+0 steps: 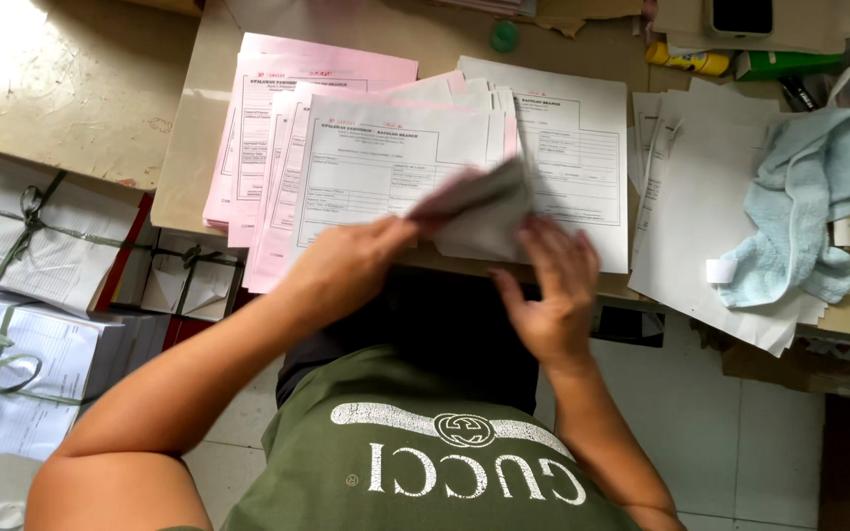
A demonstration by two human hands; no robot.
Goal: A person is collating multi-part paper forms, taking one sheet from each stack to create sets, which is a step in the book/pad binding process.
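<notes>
My left hand (351,264) pinches a small blurred bundle of folded paper slips (479,206), white with a pink edge, just above the desk's front edge. My right hand (551,290) is open with fingers spread, touching the bundle's lower right side. Under the bundle lies a fanned spread of pink forms (268,118) and white printed forms (386,162). One white form (582,147) lies flat to the right of the fan.
A pile of blank white sheets (700,197) lies at right with a light blue cloth (809,206) on it. Tied paper bundles (31,226) stack at left below the desk (189,167). A phone (740,15), yellow tube (686,61) and green cap (504,37) sit at the back.
</notes>
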